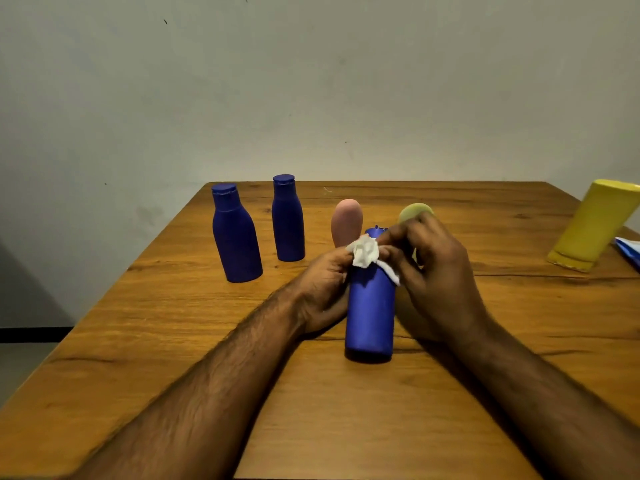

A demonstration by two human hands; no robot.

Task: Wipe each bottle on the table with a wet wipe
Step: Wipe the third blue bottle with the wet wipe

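Observation:
A tall blue bottle (370, 317) stands upright on the wooden table (173, 323) in front of me. My left hand (323, 289) grips its left side near the shoulder. My right hand (436, 271) pinches a crumpled white wet wipe (365, 252) against the bottle's neck. Two more blue bottles (236, 237) (288, 220) stand upright at the back left. Behind my hands rise a pink bottle (346, 220) and a green-yellow bottle (415, 211), both partly hidden.
A large yellow bottle (592, 226) stands at the far right edge, and beside it lies a blue and white packet (628, 249), cut off by the frame. A grey wall runs behind the table. The table's left edge drops to the floor.

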